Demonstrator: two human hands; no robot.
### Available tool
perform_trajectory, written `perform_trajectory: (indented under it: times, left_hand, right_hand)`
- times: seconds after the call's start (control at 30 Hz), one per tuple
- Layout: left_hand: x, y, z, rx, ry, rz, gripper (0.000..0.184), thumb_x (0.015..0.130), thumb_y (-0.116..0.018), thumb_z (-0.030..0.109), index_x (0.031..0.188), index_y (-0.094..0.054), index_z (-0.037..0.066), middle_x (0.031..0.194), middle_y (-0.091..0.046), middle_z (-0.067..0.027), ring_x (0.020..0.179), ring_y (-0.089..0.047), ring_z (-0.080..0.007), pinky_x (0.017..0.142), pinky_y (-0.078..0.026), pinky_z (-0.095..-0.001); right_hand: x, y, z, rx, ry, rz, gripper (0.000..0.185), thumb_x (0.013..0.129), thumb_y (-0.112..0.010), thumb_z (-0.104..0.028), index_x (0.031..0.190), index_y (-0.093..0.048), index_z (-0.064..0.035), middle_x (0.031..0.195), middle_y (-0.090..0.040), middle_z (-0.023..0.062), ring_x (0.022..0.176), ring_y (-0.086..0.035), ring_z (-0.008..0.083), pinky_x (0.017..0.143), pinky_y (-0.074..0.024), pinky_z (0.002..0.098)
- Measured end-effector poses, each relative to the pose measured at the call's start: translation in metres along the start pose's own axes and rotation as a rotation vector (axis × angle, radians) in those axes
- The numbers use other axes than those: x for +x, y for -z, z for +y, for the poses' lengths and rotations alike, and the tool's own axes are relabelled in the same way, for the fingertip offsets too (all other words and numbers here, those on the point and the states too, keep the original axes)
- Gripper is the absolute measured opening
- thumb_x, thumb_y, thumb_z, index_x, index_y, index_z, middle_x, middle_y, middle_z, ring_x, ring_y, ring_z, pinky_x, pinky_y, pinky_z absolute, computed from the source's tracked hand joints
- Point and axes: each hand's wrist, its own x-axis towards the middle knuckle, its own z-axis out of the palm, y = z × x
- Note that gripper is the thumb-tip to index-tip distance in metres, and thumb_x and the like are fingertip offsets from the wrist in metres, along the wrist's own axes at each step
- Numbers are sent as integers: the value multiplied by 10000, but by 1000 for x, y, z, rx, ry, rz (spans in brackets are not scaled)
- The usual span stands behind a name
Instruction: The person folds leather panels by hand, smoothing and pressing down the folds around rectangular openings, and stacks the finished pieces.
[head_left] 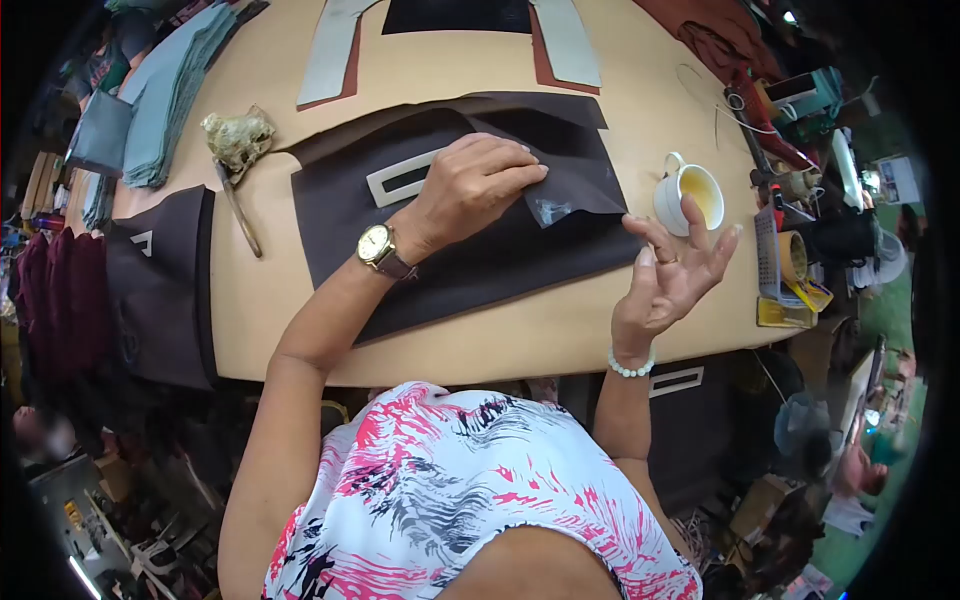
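Observation:
My left hand [475, 190], wearing a watch [375, 245], has its thumb and fingers pinched on a dark brown sheet [450, 290], cloth or leather. Under that wrist, partly covered, lies a pale rectangular frame [385, 188] on the sheet. A shiny whitish smear [553, 211] marks the sheet's raised flap, just right of my left fingertips. My right hand [680, 275], with a beaded bracelet at the wrist, is palm up with fingers spread and holds nothing. One of its fingers overlaps a white cup [665, 205] of yellowish liquid; whether it touches the cup, I cannot tell.
A stick-handled tool with a crusted head [238, 140] lies left of the sheet. Folded grey-green cloths [170, 100] are stacked at the back left. A dark panel [165, 285] hangs over the left edge. Baskets and tools [780, 250] crowd the right edge.

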Motion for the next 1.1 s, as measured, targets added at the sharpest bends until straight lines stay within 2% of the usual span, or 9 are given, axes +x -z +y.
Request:
perform_trajectory:
  times: [0.27, 0.37, 0.57, 0.7, 0.73, 0.83, 0.93, 1.03, 1.1]
  left_hand:
    - [33, -11, -19, -251, 306, -148, 152, 794, -617, 26, 943, -641, 22, 852, -651, -100, 741, -638, -207, 639, -495, -279]
    - [45, -15, -23, -276, 318, -155, 132, 828, -604, 60, 942, -636, 2, 821, -650, -121, 687, -616, -201, 626, -479, -284]
    - [56, -16, -33, -327, 357, -232, 155, 840, -606, 82, 954, -630, -20, 767, -644, -136, 672, -609, -167, 613, -472, -278]
    - [41, -16, -79, -153, 462, -484, 454, 779, -670, 406, 909, -644, -28, 745, -638, -174, 650, -604, -252, 626, -468, -351]
    - [31, -15, -97, -102, 532, -581, 617, 684, -674, 576, 798, -653, -30, 680, -615, -197, 641, -601, -342, 624, -465, -403]
    - [22, 18, -108, 18, 666, -789, 596, 686, -676, 552, 825, -651, -27, 731, -623, -192, 706, -616, -326, 656, -475, -395]
    - [-12, 41, -112, 144, 497, -255, 529, 706, -684, 472, 907, -646, -16, 835, -629, -169, 759, -622, -307, 675, -483, -387]
    - [-18, 75, -93, 235, 568, -50, 280, 772, -668, 265, 926, -644, 33, 884, -627, -125, 777, -629, -269, 681, -500, -332]
    - [-28, 87, -89, 276, 717, -248, 210, 772, -648, 220, 884, -655, 43, 877, -625, -125, 757, -619, -290, 669, -491, -355]
  right_hand:
    - [7, 35, 13, -523, 84, -88, 814, 770, -570, 15, 1415, -73, 8, 1336, -335, 271, 1053, -533, 371, 915, -429, 432]
    - [31, 6, 17, -510, 67, -137, 839, 737, -616, 6, 1417, -125, 3, 1233, -443, 224, 1077, -509, 364, 994, -341, 444]
    - [68, -39, 63, -233, -162, -261, 815, 741, -614, -20, 1409, -148, 5, 903, -608, 136, 936, -578, 301, 863, -438, 395]
    - [75, -53, 92, -305, -285, -260, 774, 745, -591, -38, 1398, -176, -1, 822, -629, 142, 788, -618, 315, 761, -469, 384]
    - [76, -54, 101, -364, -327, -254, 766, 744, -586, -42, 1395, -184, -2, 816, -632, 149, 755, -623, 321, 744, -470, 386]
    - [80, -55, 125, -480, -421, -272, 773, 729, -594, -62, 1389, -194, -2, 818, -637, 170, 748, -623, 337, 723, -466, 391]
    - [83, -55, 129, -546, -479, -292, 802, 718, -610, -83, 1392, -184, 1, 838, -643, 167, 778, -620, 335, 750, -459, 393]
    - [79, -57, 133, -511, -483, -272, 789, 733, -603, -69, 1395, -181, 10, 863, -652, 162, 814, -623, 307, 795, -453, 364]
    - [77, -57, 127, -442, -487, -240, 779, 741, -601, -61, 1394, -182, 12, 874, -655, 160, 820, -624, 298, 806, -451, 355]
